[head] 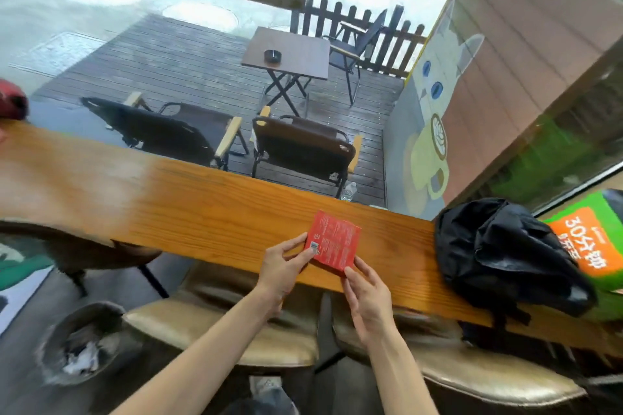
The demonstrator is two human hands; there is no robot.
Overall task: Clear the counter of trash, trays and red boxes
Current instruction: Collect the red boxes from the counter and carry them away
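Note:
A flat red box (335, 241) with white print lies on the long wooden counter (188, 209), near its front edge. My left hand (285, 271) pinches the box's lower left corner with thumb and fingers. At the lower right corner my right hand (369, 301) touches the box with its fingertips. Both forearms reach up from the bottom of the frame.
A black backpack (505, 254) sits on the counter's right end, with a green and orange bag (593, 242) behind it. Two tan stools (232, 330) stand under the counter. A bin with trash (79, 344) stands on the floor at lower left. A red object (11, 101) rests at the counter's far left.

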